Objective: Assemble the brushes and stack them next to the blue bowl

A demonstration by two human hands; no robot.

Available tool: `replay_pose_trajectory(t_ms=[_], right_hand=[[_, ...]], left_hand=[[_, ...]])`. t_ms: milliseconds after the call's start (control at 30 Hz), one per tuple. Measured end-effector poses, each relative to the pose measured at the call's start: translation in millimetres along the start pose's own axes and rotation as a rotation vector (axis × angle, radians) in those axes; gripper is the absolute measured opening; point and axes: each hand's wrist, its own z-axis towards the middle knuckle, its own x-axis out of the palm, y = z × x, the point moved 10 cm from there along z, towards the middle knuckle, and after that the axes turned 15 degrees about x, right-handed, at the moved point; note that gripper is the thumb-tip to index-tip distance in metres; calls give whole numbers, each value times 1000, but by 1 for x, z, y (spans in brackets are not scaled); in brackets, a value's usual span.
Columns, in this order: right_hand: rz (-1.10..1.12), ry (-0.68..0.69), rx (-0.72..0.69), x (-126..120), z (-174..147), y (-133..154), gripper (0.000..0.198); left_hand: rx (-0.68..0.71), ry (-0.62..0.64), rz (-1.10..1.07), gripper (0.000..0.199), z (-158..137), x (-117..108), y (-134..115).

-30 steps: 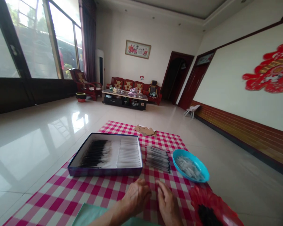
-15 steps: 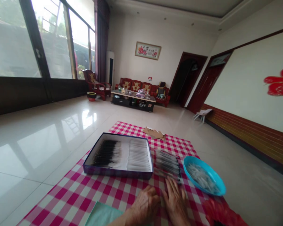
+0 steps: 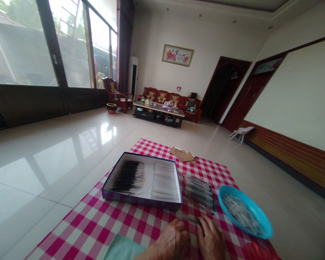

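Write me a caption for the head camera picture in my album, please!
Left hand and right hand over a checked cloth, by thin sticks, an open box and a blue bowl.

L grip point(image 3: 174, 237) curled in, fist-like, back of hand up; fingertips mostly hidden, so hold unclear; L forearm point(image 3: 149, 253) slants in fr. bottom edge, up & to R; R grip point(image 3: 211, 239) just beside, narrow gap btwn; back up, fingers point(image 3: 211, 224) pointing fwd, slightly bent; lower end cut by frame.

The left hand point(image 3: 173, 239) is bare, knuckles rounded; the forearm point(image 3: 149, 252) uncovered; the right hand point(image 3: 211, 238) bare.
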Motion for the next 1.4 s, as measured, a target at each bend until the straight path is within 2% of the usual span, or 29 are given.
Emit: replay_pose_trajectory(t_ms=[100,200,267,333,433,633,700,767,900,1000,1167,1267,1400], right_hand=[[70,-1,2,-5,0,2,37],[135,-27,-39,-16,1,9,31],[159,-32,-89,-25,0,18,28],[184,24,-151,-30,-3,30,27],[203,124,-235,-29,-11,45,27],[215,36,-256,-31,-20,50,22],[224,41,-212,-31,-17,46,21],[251,33,-111,-35,-12,37,26],[401,39,234,-44,-5,1,45],[568,141,408,-40,-7,-15,40],[710,192,506,-41,-11,-22,32],[744,230,520,-42,-11,-20,31],[729,249,479,-47,-6,-10,30]], left_hand=[[-36,-41,3,17,-2,-5,2],[-114,-132,34,14,-5,-22,5],[-98,-191,57,20,-6,-32,1],[-43,-215,91,31,-5,-35,-5],[-37,-206,137,41,-5,-29,-4],[-116,-56,44,29,-2,-8,4],[-111,-35,20,23,-1,-8,3],[-118,-38,18,19,-1,-10,4],[-219,-81,35,22,-9,-12,16],[-243,-108,39,26,-12,-11,20],[-230,-102,61,30,-12,-13,19],[-237,-101,92,27,-10,-19,17],[-145,-100,134,24,-3,-22,2]])
